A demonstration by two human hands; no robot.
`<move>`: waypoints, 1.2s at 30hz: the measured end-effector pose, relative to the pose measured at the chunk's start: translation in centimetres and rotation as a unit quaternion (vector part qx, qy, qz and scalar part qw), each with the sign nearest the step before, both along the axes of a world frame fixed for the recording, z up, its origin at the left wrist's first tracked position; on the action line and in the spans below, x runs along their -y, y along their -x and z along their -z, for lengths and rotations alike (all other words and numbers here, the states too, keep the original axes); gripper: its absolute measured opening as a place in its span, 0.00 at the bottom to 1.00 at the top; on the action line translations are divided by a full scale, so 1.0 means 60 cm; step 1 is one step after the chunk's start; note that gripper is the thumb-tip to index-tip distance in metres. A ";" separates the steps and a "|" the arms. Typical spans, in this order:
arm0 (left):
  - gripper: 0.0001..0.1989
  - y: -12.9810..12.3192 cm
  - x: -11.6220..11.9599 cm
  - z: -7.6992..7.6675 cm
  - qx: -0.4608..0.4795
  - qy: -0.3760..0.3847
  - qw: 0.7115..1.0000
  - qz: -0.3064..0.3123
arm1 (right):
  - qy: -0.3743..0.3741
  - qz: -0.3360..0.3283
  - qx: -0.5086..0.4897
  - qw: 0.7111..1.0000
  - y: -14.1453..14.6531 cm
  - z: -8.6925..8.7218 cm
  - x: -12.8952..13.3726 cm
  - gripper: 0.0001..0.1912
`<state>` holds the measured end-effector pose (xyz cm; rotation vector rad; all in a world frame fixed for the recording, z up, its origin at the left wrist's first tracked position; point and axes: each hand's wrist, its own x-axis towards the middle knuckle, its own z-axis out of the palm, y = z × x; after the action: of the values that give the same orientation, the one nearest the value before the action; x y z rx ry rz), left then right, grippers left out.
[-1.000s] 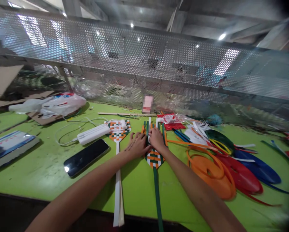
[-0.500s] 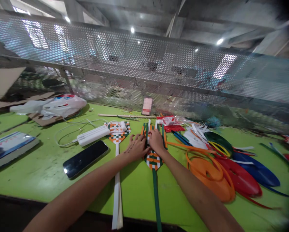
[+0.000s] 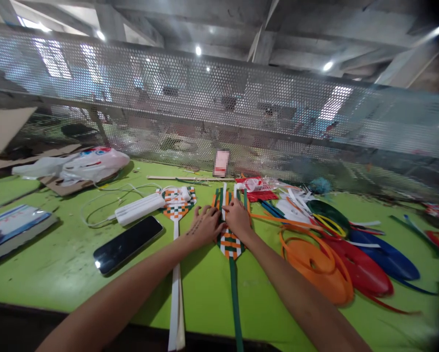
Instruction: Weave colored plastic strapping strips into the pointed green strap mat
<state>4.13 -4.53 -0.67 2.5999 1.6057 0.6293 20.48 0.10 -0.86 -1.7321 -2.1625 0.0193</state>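
Observation:
A woven piece (image 3: 231,245) of orange, green and white flat strips lies on the green table, with a long green strip (image 3: 235,298) trailing toward me. My left hand (image 3: 205,226) rests over its left edge, fingers spread and lowered, the thumb against the weave. From the right, my right hand (image 3: 237,217) bends its fingers together on the upper part, pinching a strip there; the fingertips are partly hidden. An orange strip (image 3: 274,219) runs out from beneath the right hand toward the orange roll (image 3: 316,274). Left of my hands lies a second woven piece (image 3: 177,209) with white tails.
A phone (image 3: 128,245) and a white power bank (image 3: 139,209) with a cable lie at left. Farther left are a plastic bag (image 3: 94,164) and a printed pack (image 3: 17,227). Red roll (image 3: 358,268) and blue roll (image 3: 386,256) sit at right. A perforated metal screen (image 3: 190,112) stands behind.
The whole view has shifted slightly, with things appearing a little lower and to the left. Both hands stay on the woven piece; the right fingers have moved only slightly.

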 end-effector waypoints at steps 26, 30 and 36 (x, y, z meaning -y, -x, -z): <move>0.20 0.003 -0.007 0.012 0.004 0.001 1.000 -0.003 | -0.010 -0.003 0.001 1.000 0.001 0.006 -0.005 0.21; 0.20 0.003 -0.008 0.012 0.002 0.002 1.000 -0.002 | -0.011 -0.009 -0.012 1.000 -0.001 0.011 -0.006 0.22; 0.20 0.001 -0.003 0.004 0.009 0.014 1.000 -0.002 | -0.009 -0.025 -0.091 0.996 -0.010 0.011 -0.033 0.22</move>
<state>4.05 -4.34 -0.92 2.5660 1.6024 0.6243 21.09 2.08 -1.51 -1.6007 -2.0659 0.1636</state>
